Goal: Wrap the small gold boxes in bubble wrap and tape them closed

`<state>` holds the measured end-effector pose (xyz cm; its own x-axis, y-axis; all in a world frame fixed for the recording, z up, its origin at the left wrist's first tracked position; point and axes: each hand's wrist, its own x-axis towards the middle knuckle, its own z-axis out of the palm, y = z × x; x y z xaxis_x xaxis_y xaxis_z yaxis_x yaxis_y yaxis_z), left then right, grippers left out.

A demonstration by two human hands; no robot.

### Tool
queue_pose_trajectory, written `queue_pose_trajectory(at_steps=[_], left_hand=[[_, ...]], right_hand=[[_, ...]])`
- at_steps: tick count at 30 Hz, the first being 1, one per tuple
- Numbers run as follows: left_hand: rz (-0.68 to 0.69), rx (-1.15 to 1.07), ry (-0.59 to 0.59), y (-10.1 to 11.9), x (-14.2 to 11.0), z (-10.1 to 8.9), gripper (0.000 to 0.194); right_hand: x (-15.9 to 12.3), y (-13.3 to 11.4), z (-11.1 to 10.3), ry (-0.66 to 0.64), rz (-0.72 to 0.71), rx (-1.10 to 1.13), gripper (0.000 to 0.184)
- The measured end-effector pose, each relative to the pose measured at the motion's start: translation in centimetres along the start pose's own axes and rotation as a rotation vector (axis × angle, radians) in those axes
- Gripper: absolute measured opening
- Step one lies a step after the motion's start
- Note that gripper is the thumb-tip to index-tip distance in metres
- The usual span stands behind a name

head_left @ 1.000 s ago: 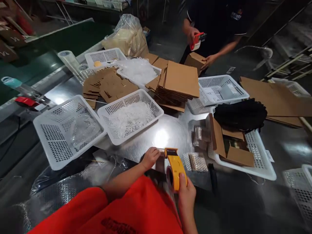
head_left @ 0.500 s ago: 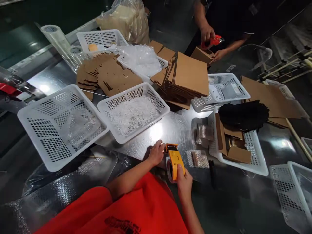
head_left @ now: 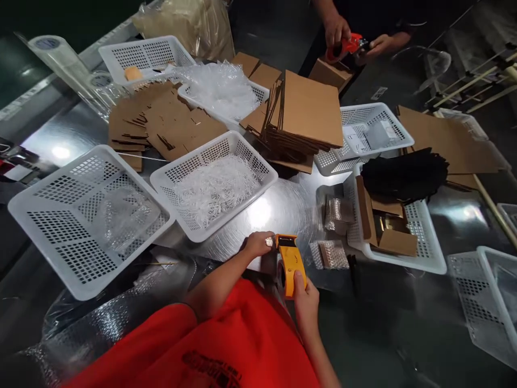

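My right hand (head_left: 305, 299) is wrapped round the handle of a yellow tape dispenser (head_left: 290, 263) at the near edge of the shiny metal table (head_left: 283, 207). My left hand (head_left: 258, 243) pinches the tape end at the dispenser's front, fingers closed on it. Small bubble-wrapped packets (head_left: 332, 254) lie just right of the dispenser. My red sleeves fill the bottom of the view.
White perforated baskets stand around: one with clear film (head_left: 86, 215), one with white shreds (head_left: 214, 183), one with cardboard pieces (head_left: 398, 237). A stack of flat cartons (head_left: 309, 116) sits behind. Across the table a person's hands (head_left: 337, 29) hold a red tape dispenser over a small box (head_left: 329, 73).
The view has tilted down and shifted. My left hand has stayed at the dispenser's front, closing on the tape end. The other person's red dispenser came down onto the box.
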<state>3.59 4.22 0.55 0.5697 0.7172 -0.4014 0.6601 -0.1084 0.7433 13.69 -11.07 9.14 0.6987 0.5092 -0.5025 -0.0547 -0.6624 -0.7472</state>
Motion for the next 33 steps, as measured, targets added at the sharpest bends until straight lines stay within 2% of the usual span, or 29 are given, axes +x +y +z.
queue_pose_trajectory(at_steps=[4, 7, 11, 14, 17, 19, 23, 26, 28, 30, 32, 33], left_hand=[[-0.087, -0.035, 0.028, -0.3, 1.5, -0.4, 0.034], [-0.052, -0.104, 0.021, -0.6, 3.3, -1.0, 0.039], [0.027, -0.087, 0.021, -0.6, 4.9, -1.9, 0.068], [0.084, -0.057, 0.005, -0.5, 5.1, -2.3, 0.073], [0.184, 0.026, -0.066, -0.3, 4.9, -2.7, 0.069], [0.216, 0.123, -0.155, -0.1, 5.0, -3.2, 0.065], [0.203, 0.319, -0.344, 0.7, 6.1, -4.5, 0.058], [0.176, 0.393, -0.416, 1.5, 7.2, -5.5, 0.055], [0.145, 0.447, -0.417, 1.7, 7.5, -5.9, 0.066], [0.153, 0.486, -0.359, 1.6, 7.3, -5.9, 0.093], [0.256, 0.52, -0.294, 1.0, 6.4, -5.4, 0.118], [0.324, 0.54, -0.272, 0.6, 5.9, -5.0, 0.124]], right_hand=[[-2.0, 2.5, -1.0, -0.03, 0.01, -0.019, 0.07], [-2.9, 3.9, -1.4, -0.045, 0.089, 0.035, 0.068], [-1.6, 3.8, -0.1, -0.033, 0.1, 0.045, 0.068], [-0.1, 3.3, 1.5, -0.035, 0.093, 0.044, 0.073], [0.5, 3.4, 2.3, -0.012, 0.057, 0.019, 0.073], [0.5, 3.9, 2.5, 0.004, 0.025, -0.008, 0.073], [0.1, 5.0, 2.2, -0.01, -0.017, -0.028, 0.069], [0.2, 5.2, 2.2, -0.022, -0.036, -0.029, 0.064], [0.5, 5.0, 2.2, -0.022, -0.044, -0.021, 0.062], [0.8, 4.6, 2.3, -0.015, -0.047, -0.008, 0.062], [1.0, 4.3, 2.4, -0.003, -0.042, 0.006, 0.063], [1.0, 4.2, 2.5, 0.001, -0.04, 0.011, 0.064]])
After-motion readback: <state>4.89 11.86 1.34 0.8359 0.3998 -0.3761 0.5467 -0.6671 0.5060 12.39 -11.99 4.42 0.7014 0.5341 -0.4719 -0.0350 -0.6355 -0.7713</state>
